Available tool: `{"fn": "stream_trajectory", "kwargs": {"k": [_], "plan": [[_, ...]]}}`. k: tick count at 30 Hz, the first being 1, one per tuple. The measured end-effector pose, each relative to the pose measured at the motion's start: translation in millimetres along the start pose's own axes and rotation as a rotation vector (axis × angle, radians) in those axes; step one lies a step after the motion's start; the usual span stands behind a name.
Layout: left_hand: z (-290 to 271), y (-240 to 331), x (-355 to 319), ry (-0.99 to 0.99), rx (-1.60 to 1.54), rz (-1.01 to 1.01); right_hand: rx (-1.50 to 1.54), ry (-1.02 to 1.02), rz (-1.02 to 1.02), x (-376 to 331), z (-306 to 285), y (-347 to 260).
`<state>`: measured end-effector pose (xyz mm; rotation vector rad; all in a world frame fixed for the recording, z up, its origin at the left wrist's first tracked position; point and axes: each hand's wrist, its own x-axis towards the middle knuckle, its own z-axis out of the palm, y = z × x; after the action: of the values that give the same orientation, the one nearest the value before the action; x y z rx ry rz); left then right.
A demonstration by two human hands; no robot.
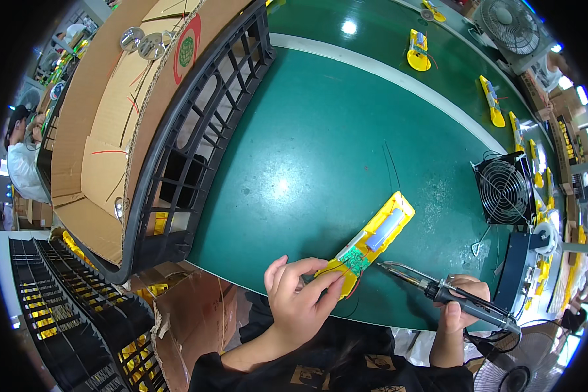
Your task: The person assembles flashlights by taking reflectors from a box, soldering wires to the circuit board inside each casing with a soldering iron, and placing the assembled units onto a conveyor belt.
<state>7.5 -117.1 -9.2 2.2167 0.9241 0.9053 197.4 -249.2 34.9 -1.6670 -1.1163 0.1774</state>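
Left fingers (323,283) touch one yellow casing (376,225); right fingers (452,317) hold one soldering iron (439,292).

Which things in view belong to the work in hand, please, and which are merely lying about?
Apparently part of the work:
soldering iron, in the right hand
yellow case, with the left hand at its near end
circuit board and blue battery, in the case

Seemingly just about:
cardboard box, at left
black crate, at left
grey fan, upper right
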Motion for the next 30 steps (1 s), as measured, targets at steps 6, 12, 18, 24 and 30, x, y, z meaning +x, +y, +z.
{"fn": "stream_trajectory", "kwargs": {"k": [6, 12, 18, 24, 30], "plan": [[4, -3, -3, 0.019, 0.058, 0.046, -0.07, 0.134, -0.043, -12, -2, 0], [-9, -1, 0, -0.021, -0.035, 0.075, 0.091, 0.228, -0.048, -45, -24, 21], [-12, 6, 35, -0.292, 0.059, 0.096, 0.264, 0.407, 0.126, -70, -28, 31], [30, -32, 166, -0.096, 0.114, 0.003, 0.332, 0.486, 0.315, -87, -27, 45], [101, -90, 344, 0.083, 0.258, 0.064, 0.319, 0.564, 0.418, -88, -31, 43]]}}
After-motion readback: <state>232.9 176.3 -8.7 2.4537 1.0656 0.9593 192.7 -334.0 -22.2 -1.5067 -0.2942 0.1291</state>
